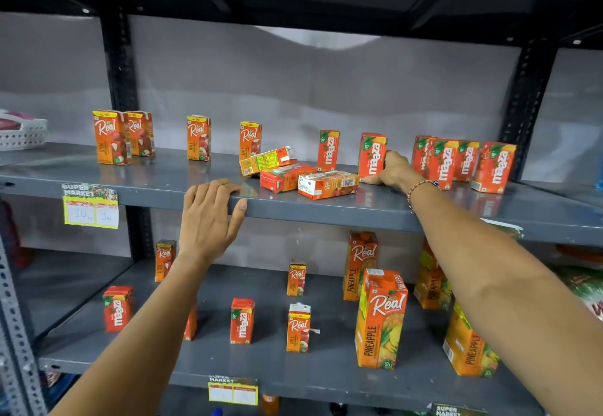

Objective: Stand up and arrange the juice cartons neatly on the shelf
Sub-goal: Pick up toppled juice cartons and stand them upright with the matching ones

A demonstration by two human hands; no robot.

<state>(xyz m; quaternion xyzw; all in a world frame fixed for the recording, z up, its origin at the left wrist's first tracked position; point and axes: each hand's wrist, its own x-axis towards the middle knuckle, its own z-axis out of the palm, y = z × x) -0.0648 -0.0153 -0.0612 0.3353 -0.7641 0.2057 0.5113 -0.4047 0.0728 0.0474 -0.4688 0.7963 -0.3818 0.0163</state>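
Observation:
On the upper grey shelf small orange juice cartons stand scattered. Three cartons lie on their sides in the middle. My right hand grips an upright Maaza carton from its right side. Right of it stands a tight group of Maaza cartons. Another Maaza carton stands to the left, with Real cartons further left. My left hand rests flat on the shelf's front edge, holding nothing.
The lower shelf carries more small cartons and tall Real pineapple cartons. A white basket sits at the far left. Black uprights frame the bay. Price labels hang on the shelf edges.

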